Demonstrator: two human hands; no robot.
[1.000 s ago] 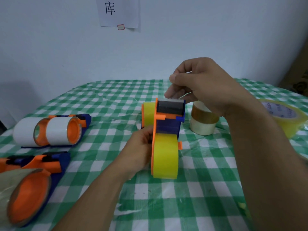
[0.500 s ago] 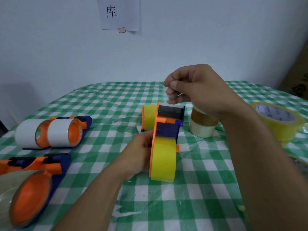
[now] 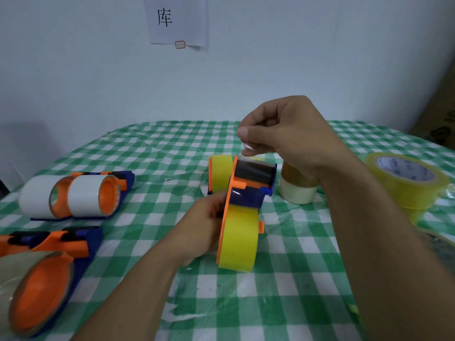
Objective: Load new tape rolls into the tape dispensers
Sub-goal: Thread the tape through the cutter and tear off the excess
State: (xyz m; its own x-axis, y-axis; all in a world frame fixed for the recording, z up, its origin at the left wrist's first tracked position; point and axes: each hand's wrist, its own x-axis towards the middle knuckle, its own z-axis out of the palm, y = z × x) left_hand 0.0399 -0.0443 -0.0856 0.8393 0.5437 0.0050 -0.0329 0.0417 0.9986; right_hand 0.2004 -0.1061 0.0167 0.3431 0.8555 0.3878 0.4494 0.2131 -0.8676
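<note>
An orange and blue tape dispenser (image 3: 248,193) stands on the checked table, loaded with a yellow tape roll (image 3: 240,239). My left hand (image 3: 204,222) grips its left side. Above the toothed cutter, my right hand (image 3: 283,136) pinches a clear strip of tape end (image 3: 247,150) between thumb and fingers. A second yellow-loaded dispenser (image 3: 220,174) stands just behind the first.
At the left lies a dispenser with white rolls (image 3: 71,195), and a dispenser with a clear roll (image 3: 41,279) sits at the near left. A stack of brown and pale rolls (image 3: 298,190) and a large yellow roll (image 3: 406,178) stand at the right. The green checked tablecloth (image 3: 283,291) covers the table.
My right hand has risen a little above the cutter with the tape end pinched. My left hand and the dispenser have stayed in place.
</note>
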